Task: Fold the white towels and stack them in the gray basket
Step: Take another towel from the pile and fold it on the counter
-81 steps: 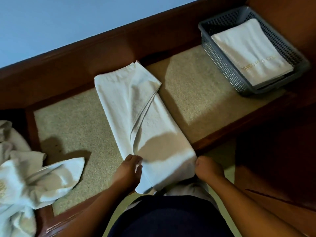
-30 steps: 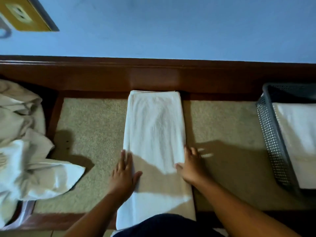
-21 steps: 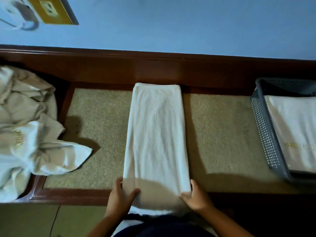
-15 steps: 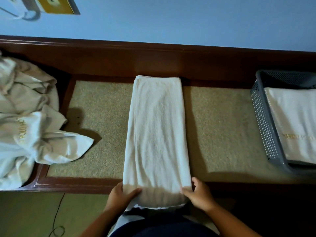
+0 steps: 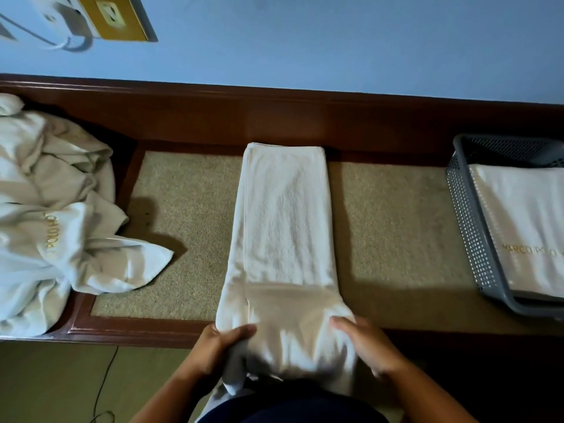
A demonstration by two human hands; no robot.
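Head cam only, so here's what I've got. Folded white towel [image 5: 283, 224] lies as a long narrow strip down the middle of the tan padded counter [image 5: 393, 224]. Its far end is against the dark wood back rail [image 5: 274, 117], and its near end hangs past the front edge toward the person. Left hand [image 5: 219, 346] grips the near-left corner, thumb on top and fingers curled underneath, with cloth bunched in the grip. Right hand [image 5: 369, 346] holds the near-right corner, thumb lying over the top and fingers wrapped round the edge. Both are closed on the cloth, neither one slack. The near end looks raised a little off the counter (shadow makes the exact lift hard to read). Gray basket [image 5: 470, 239] sits at the right end of the counter, well apart from the strip, partly cut off by the frame. One folded towel in the basket [image 5: 525, 224] lies flat, gold lettering facing up. A pile of unfolded towels [image 5: 52, 233] sits heaped at the left end, one corner spilling onto the tan pad. Blue wall [image 5: 335, 41] behind, brass outlet plate [image 5: 116, 16] top left, thin dark cable [image 5: 103, 383] on the floor at lower left.
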